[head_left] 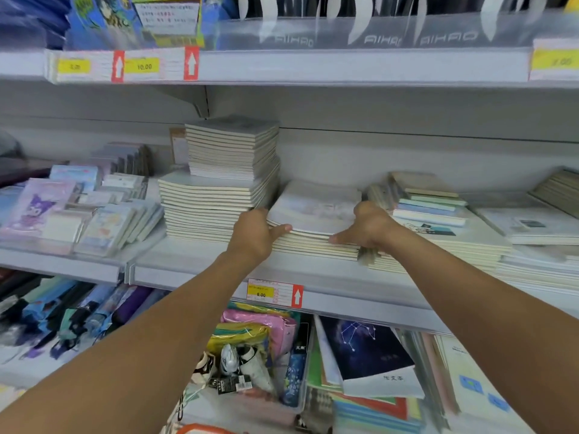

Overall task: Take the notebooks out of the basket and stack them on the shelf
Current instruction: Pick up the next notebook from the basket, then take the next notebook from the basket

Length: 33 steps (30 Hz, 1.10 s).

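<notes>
On the middle shelf (194,261): low stack of notebooks (313,211), left hand (253,236) and right hand (369,227) at its two sides, fingers clamped on it. Tall stack (219,189) just left; price tag (274,292) below.

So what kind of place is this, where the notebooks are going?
Most likely a stationery shop aisle: price tags clipped along the shelf edge, tall notebook stacks on display, and packaged stationery beside them.
</notes>
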Tool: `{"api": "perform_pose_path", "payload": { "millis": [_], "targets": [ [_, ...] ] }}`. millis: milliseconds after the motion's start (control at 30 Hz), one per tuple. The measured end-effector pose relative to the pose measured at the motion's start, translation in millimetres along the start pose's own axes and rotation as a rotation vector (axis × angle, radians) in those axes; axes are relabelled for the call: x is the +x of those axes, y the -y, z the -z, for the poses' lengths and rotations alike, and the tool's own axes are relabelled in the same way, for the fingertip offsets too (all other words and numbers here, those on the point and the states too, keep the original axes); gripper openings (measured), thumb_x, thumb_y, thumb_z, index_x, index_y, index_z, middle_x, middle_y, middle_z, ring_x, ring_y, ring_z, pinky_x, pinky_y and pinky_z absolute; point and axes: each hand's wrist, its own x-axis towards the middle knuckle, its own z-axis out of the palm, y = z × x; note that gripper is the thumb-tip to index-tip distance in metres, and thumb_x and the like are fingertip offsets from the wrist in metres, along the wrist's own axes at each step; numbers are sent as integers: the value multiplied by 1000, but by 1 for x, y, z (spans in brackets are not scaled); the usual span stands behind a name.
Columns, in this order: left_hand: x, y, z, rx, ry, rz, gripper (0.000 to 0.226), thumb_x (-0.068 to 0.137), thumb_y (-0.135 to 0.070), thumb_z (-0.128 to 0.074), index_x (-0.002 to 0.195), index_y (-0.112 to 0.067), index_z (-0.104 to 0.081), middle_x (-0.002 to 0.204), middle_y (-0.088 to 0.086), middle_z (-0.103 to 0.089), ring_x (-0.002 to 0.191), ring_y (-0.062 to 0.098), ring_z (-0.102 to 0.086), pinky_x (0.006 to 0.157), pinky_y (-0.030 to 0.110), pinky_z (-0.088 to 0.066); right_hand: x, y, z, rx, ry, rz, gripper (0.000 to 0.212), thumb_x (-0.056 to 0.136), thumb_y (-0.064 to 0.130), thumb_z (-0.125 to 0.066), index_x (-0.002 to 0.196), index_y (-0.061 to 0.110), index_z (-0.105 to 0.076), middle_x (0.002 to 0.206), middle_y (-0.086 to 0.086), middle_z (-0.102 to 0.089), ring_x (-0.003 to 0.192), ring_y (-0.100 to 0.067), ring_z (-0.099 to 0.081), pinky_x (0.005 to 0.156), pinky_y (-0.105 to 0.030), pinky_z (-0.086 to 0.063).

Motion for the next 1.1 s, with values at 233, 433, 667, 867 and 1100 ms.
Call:
{"api": "perform_pose_path", "payload": {
  "millis": [233, 433, 667, 867, 1100],
  "targets": [
    [5, -9, -4, 147, 20, 43, 45, 88, -49, -63, 90, -5, -56, 86, 11, -57, 77, 24, -51, 66, 32, -38, 7, -3, -4, -30, -33, 34, 54, 89, 40, -70, 119, -2, -55, 124, -17, -59, 114, -30, -56, 74, -26, -36],
    [5, -5, -7, 114, 80, 57, 48, 89, -45, -63, 109, -2, -59, 105, 17, -64, 98, 32, -60, 73, 32, -42, 9, -9, -8, -6, -57, 30, 55, 89, 38, -70, 123, -1, -54, 128, -17, -57, 118, -31, -54, 77, -24, -36],
    [-19, -9, -8, -67, 20, 78, 46, 89, -36, -68, 118, -3, -53, 109, 16, -65, 99, 32, -62, 75, 27, -44, -19, -7, -30, 43, -271, 65, 52, 94, 30, -65, 133, 2, -45, 134, -19, -50, 117, -35, -54, 90, -35, -45],
    [-172, 34, -14, -382, -576, -183, 24, 96, -20, -57, 118, -12, -54, 102, 8, -62, 93, 18, -60, 79, 23, -46, -170, -25, -166, 548, -637, 507, 21, 98, 24, -58, 86, 8, -65, 79, -4, -63, 70, -16, -57, 63, -26, -44],
    [-397, 189, -124, -288, 312, 933, 25, 91, -19, -65, 112, -6, -58, 99, 12, -66, 75, 21, -57, 81, 43, -54, -228, -120, -405, 88, 704, -16, 65, 73, 43, -84, 122, 6, -62, 123, -12, -64, 113, -29, -62, 89, -37, -51]
  ]
}}
